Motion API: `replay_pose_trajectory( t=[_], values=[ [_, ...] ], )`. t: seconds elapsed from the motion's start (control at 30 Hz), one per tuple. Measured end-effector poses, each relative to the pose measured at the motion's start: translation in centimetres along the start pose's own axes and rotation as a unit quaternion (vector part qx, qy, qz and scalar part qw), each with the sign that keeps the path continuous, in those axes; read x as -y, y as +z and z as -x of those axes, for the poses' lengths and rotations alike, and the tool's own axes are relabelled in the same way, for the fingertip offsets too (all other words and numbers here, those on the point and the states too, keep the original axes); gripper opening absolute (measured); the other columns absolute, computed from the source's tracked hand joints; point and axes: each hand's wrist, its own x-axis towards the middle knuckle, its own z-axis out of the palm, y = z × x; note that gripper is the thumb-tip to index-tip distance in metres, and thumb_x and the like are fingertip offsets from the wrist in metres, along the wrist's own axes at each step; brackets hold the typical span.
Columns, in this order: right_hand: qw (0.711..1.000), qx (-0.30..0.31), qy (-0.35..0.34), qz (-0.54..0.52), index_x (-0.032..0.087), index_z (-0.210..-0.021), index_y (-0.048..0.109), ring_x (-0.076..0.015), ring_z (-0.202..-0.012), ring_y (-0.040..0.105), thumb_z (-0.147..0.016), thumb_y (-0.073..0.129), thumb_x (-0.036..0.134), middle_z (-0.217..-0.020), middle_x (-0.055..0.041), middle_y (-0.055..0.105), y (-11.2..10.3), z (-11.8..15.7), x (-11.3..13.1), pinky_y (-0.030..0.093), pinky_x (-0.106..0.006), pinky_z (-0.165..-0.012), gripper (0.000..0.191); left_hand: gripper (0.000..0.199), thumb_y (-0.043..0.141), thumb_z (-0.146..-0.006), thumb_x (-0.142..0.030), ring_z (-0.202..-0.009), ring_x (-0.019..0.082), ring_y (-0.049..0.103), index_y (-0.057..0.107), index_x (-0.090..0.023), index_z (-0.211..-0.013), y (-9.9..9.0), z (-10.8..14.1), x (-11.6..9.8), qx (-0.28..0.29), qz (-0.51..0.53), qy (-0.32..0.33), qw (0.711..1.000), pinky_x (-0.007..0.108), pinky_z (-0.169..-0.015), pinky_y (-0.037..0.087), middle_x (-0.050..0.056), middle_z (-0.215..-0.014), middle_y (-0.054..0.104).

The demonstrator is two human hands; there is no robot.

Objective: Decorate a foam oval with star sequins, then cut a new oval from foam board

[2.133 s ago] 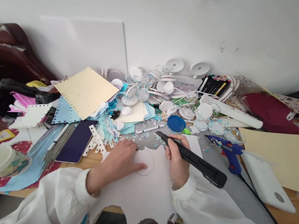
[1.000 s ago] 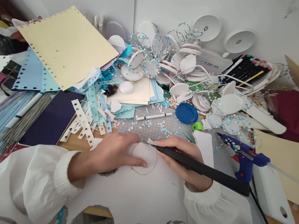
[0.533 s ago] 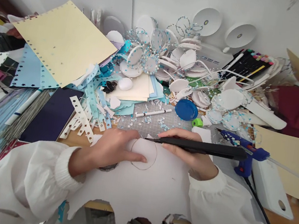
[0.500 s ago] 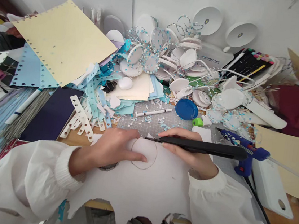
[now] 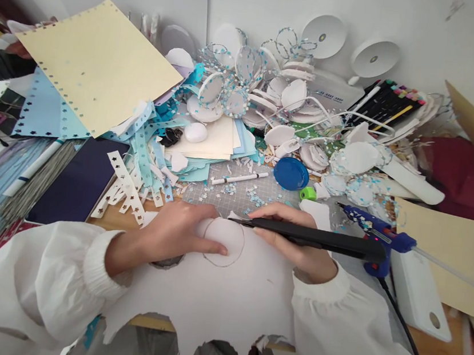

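Observation:
A white sheet with a ragged, scalloped near edge lies in front of me, overhanging the table edge. A pencil circle is drawn near its far side. My left hand holds the sheet, its thumb reaching into the circle and its fingers at the far edge. Partly under that hand is a cut hole. My right hand grips a black craft knife, held nearly level. The knife's thin tip points left and meets the sheet at the top of the circle.
Beyond the hands are a grey cutting mat with paper bits, a white pen and a blue lid. A blue glue gun lies at right. White discs are heaped behind; punched paper strips lie left.
The whole view has shifted slightly, so most things sit a little further left. Both hands keep almost the same hold, with the knife tip still at the circle's top.

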Motion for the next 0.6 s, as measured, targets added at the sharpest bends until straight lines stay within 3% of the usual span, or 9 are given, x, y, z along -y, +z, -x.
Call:
replay_pose_trajectory(
  t=[0.4,0.6],
  values=[
    [1.0,-0.001,0.007,-0.003,0.022,-0.093,0.067,-0.0159,-0.072,0.061,-0.083,0.062,0.024,-0.082,-0.0027,0.069,-0.7,0.4,0.2,0.043,-0.025,-0.059,0.012,0.046,0.059,-0.07,-0.067,-0.061,0.013,0.055,0.06,-0.022,-0.084,-0.7,0.2,-0.6,0.015,-0.009,0.005,1.0,0.022,-0.054,0.029,-0.004,-0.064,0.056],
    [0.999,-0.003,-0.033,0.016,0.024,-0.097,0.065,-0.0152,-0.074,0.061,-0.084,0.06,0.022,-0.083,-0.0017,0.067,-0.2,0.5,-0.8,0.043,-0.025,-0.061,0.014,0.048,0.059,-0.069,-0.068,-0.061,0.014,0.055,0.058,-0.022,-0.083,-0.6,0.1,-0.6,0.017,-0.031,-0.001,0.999,0.022,-0.054,0.028,-0.004,-0.065,0.056]
  ],
)
